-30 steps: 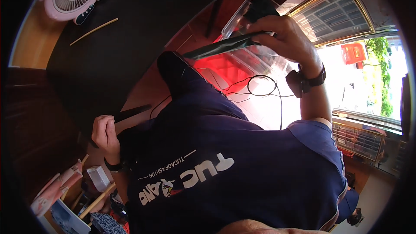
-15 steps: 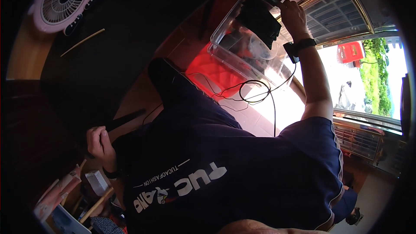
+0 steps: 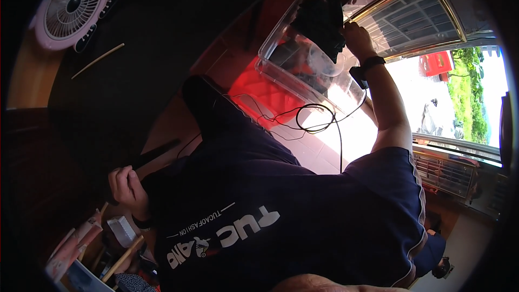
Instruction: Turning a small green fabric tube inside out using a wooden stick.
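Observation:
At the upper right, my right hand [image 3: 358,40] is closed on the edge of a crumpled black sheet-like thing [image 3: 319,24], perhaps cloth or plastic. It hangs over a clear plastic box [image 3: 292,78] with dark and whitish items inside, hard to make out. My left hand [image 3: 128,188], at the lower left, has its fingers curled round a long dark flat strip [image 3: 157,153] whose kind I cannot tell. Most of that strip blends into the dark surroundings.
Under the clear box stands a red plastic stool [image 3: 251,89]. A looped black cable [image 3: 316,119] runs from my right wrist. On the dark tabletop [image 3: 135,16] are a pink fan [image 3: 73,4] and a thin stick [image 3: 97,60]. A framed glass panel [image 3: 413,19] stands beside the box.
My right hand has moved down and slightly left, and the black thing has shifted with it over the box. My left hand keeps its grip on the strip.

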### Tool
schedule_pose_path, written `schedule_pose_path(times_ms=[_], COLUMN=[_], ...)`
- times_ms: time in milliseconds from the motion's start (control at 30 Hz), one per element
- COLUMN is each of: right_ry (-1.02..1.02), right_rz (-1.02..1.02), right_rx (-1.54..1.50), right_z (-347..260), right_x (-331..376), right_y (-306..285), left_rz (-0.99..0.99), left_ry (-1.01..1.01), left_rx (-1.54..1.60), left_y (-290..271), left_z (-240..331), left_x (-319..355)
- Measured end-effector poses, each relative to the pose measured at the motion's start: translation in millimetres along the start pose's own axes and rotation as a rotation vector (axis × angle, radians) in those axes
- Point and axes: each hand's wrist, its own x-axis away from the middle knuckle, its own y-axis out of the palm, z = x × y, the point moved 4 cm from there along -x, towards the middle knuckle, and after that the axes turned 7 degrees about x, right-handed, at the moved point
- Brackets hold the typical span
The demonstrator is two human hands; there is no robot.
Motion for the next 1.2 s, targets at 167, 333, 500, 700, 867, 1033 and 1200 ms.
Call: schedule_pose_path(times_ms=[167,333,500,700,867,1033,1200], right_ry=[0.042,0.266,0.454,0.440,0.329,0.217,0.074], right_rz=[-0.143,-0.387,-0.092,-0.109,0.068,0.292,0.200], right_rx=[0.010,-0.218,-0.394,-0.398,-0.412,-0.473,-0.538], right_z=[-5,1,-2,-36,-42,-47,-66], right_x=[-1,-6,-36,-53,-54,-69,-74], right_y=[-13,-46,-46,-27,-26,-37,-29], left_rz=[0.005,0.006,0.016,0.006,-0.012,0.051,0.026], left_ry=[-0.021,-0.030,-0.040,-0.037,-0.040,-0.080,-0.087], left_rx=[-0.007,-0.014,0.000,-0.014,-0.072,-0.088,-0.041], left_y=[0,-1,0,-1,0,-1,3], left_z=[1,5,6,11,13,16,19], left_x=[3,5,7,9,10,7,-4])
